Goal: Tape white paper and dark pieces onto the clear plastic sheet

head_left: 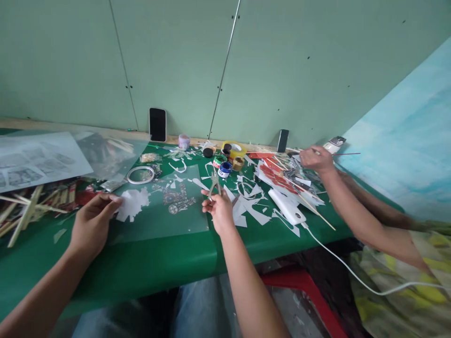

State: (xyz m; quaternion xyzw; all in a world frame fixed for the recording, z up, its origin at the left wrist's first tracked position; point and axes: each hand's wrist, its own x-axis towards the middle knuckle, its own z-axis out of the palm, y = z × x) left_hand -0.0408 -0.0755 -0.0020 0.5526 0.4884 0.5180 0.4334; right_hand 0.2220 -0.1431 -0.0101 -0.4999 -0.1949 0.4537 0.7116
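Pinching the jagged white paper piece (133, 205) by its left edge, the left hand (92, 218) has its fingers closed on it at left of centre in the frame, over the green-covered counter (158, 256). Near the centre, the right hand (221, 211) has its fingers curled around the small silvery metal scissor-like tool (215, 186), its tips toward the top of the frame, well apart from the paper. Good handling probably calls for a light pinch, so the thin edge neither creases nor tears, with the tool's points kept clear of the fingertips. Just above the tool stand the small blue jar with a white label (224, 170), the small green-and-red jar (218, 161) and the small gold-brown jar (238, 163); their contents are too small to tell. Left of these, the clear plastic packet (149, 158) holds small pale-gold bits.
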